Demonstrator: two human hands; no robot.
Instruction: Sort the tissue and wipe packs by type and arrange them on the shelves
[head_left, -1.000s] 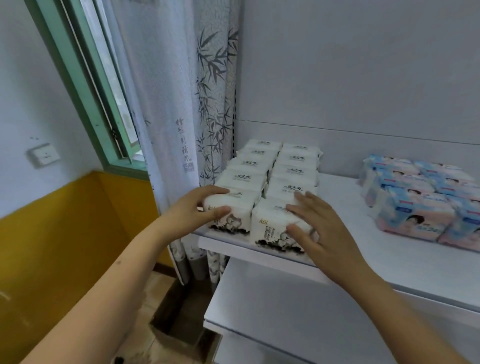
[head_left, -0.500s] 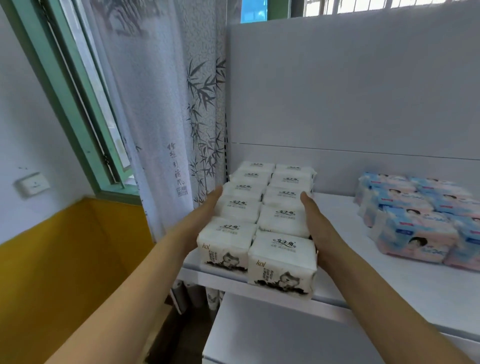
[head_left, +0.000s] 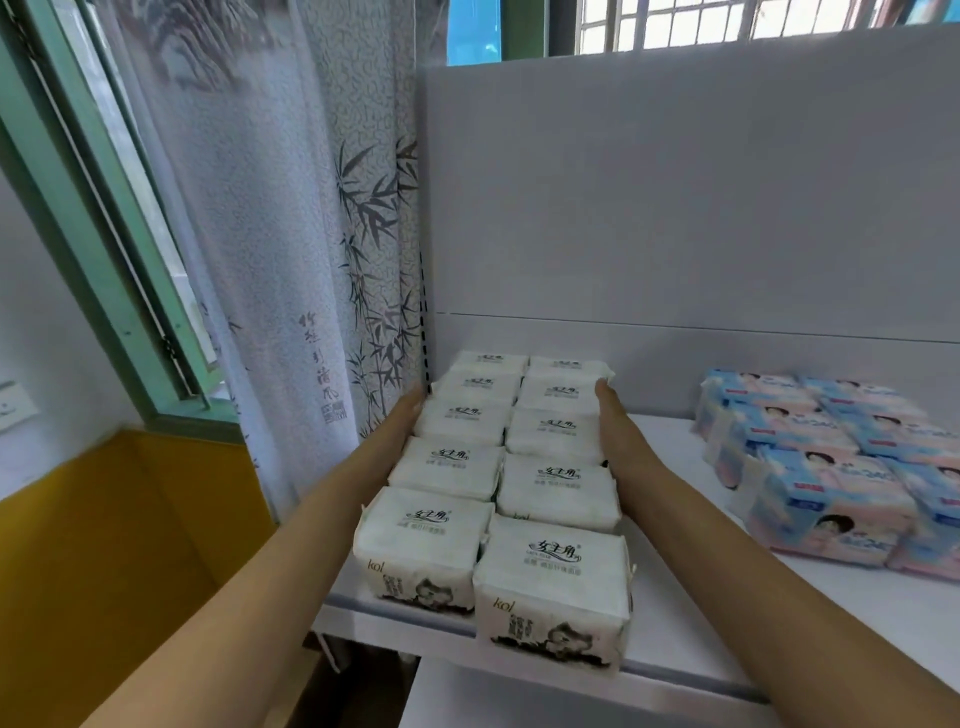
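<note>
Two rows of white tissue packs (head_left: 550, 483) with black print lie on the left end of the white shelf (head_left: 691, 613). My left hand (head_left: 400, 421) presses flat against the left side of the rows, fingers straight, reaching toward the back. My right hand (head_left: 615, 421) presses flat against the right side, fingertips near the rear packs. The front right pack (head_left: 553, 587) overhangs the shelf's front edge a little. A block of blue and pink wipe packs (head_left: 826, 467) sits on the right part of the same shelf.
A grey back panel (head_left: 675, 208) rises behind the shelf. A lower shelf (head_left: 545, 696) juts out below. A bamboo-print curtain (head_left: 311, 260) hangs just left of the shelf, beside a green window frame (head_left: 104, 234) and a yellow wall (head_left: 104, 545).
My hands left the tops of the front packs and slid back along both sides of the white rows, now squeezing them from left and right. The view has tilted up.
</note>
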